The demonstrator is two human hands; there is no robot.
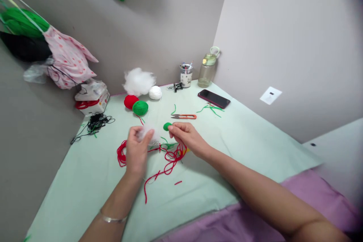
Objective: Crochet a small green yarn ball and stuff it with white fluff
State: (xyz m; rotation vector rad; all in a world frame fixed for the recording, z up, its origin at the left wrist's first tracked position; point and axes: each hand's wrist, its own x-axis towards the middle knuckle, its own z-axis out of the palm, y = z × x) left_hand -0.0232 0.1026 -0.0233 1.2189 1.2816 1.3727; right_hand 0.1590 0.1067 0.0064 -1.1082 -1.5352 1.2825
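My left hand [137, 151] is closed on a tuft of white stuffing [148, 133], with the thumb pressed against it. To its right, my right hand [185, 136] pinches a small round green knitted or crocheted piece [167, 126] between thumb and fingertips. The two hands are apart, above the table. Loose red yarn [172, 160] lies in loops beneath and between them, with some green strands [167, 145] among it. Just beyond the right hand are orange-handled thread snips [185, 116].
Red [131, 102], green [140, 108] and white yarn balls [155, 92] sit by a heap of stuffing [138, 81]. A phone [214, 98], bottle [207, 70] and pen holder [186, 75] stand toward the back right. Tangled black yarn [98, 123] lies left, near a box [96, 102].
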